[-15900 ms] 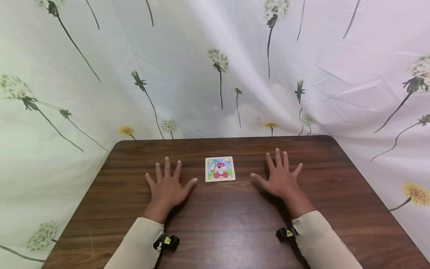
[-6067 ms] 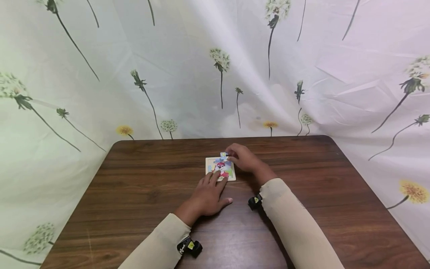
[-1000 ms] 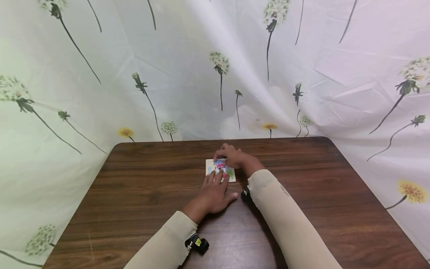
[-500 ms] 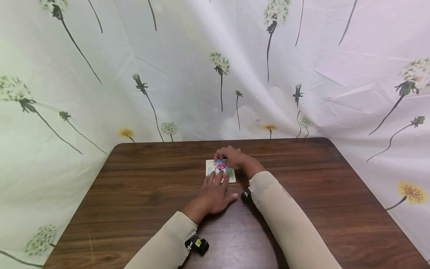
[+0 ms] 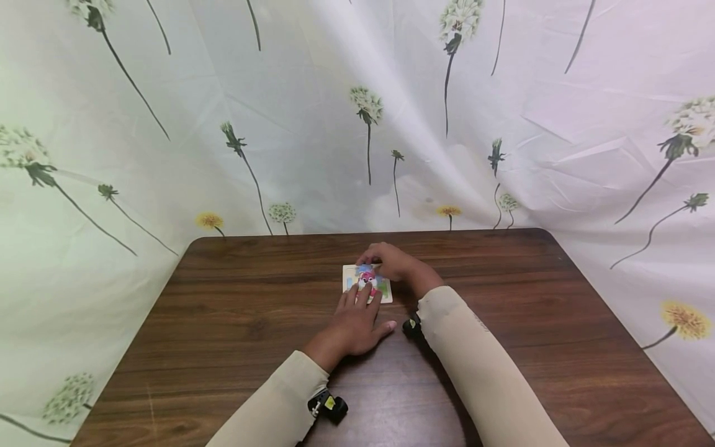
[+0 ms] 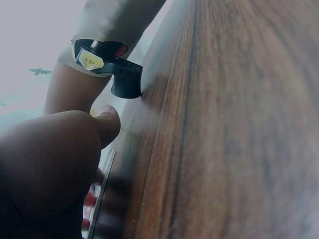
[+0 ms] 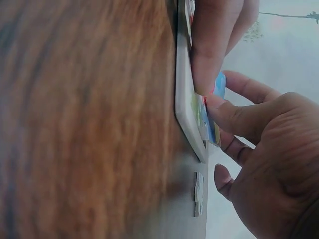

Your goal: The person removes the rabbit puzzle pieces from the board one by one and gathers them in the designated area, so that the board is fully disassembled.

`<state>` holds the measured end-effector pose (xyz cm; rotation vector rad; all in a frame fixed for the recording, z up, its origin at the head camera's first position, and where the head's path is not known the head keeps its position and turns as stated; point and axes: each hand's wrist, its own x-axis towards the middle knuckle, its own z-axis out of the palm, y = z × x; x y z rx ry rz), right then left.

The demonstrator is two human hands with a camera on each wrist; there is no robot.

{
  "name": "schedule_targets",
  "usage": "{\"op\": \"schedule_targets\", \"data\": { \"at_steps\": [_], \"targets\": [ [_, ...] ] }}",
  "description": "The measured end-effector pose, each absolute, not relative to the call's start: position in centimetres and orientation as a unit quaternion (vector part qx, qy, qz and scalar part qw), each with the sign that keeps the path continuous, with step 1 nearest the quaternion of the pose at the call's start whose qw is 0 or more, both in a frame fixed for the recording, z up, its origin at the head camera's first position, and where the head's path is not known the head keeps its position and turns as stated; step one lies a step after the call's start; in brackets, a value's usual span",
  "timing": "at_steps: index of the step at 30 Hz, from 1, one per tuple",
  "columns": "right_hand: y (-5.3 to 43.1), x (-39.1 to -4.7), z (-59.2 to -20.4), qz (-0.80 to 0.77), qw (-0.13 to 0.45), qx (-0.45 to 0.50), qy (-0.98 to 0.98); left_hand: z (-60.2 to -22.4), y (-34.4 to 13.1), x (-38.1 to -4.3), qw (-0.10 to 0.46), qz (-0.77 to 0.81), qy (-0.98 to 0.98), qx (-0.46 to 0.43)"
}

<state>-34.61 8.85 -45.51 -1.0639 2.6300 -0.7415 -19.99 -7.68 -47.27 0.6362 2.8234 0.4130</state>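
Observation:
A small square jigsaw puzzle (image 5: 349,273) with a pink rabbit picture lies on the table, its pale frame partly covered by both hands. My left hand (image 5: 354,323) rests fingertips on its near part, fingers straight and thumb out to the side. At the far edge, my right hand (image 5: 391,262) pinches a blue-edged puzzle piece (image 7: 217,128) between thumb and fingers; in the right wrist view this piece stands tilted up from the board. Pale areas show on the puzzle's left side. The left wrist view shows the left thumb (image 6: 107,124) and little of the puzzle.
Loose pieces (image 7: 198,194) lie on the table beyond the puzzle in the right wrist view; the right hand hides that spot from the head view. The brown wooden table (image 5: 223,323) ends at a white dandelion-print cloth (image 5: 313,136) behind and at both sides.
Much earlier both hands lay flat beside a complete picture; later the right hand lifted a piece at the top. Over the last second the right hand shifts only slightly; the left stays still.

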Motion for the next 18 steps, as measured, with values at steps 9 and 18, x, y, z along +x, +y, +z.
{"op": "schedule_targets", "data": {
  "at_steps": [9,18],
  "targets": [
    [9.1,-34.1,-45.5,-0.251,0.113,-0.355,0.893,-47.4,-7.7,-20.1,0.113,0.153,0.958,0.215],
    [9.3,-33.9,-45.6,-0.229,0.102,-0.354,0.901,-48.1,-7.8,-20.5,0.112,0.164,0.956,0.214]
  ]
}}
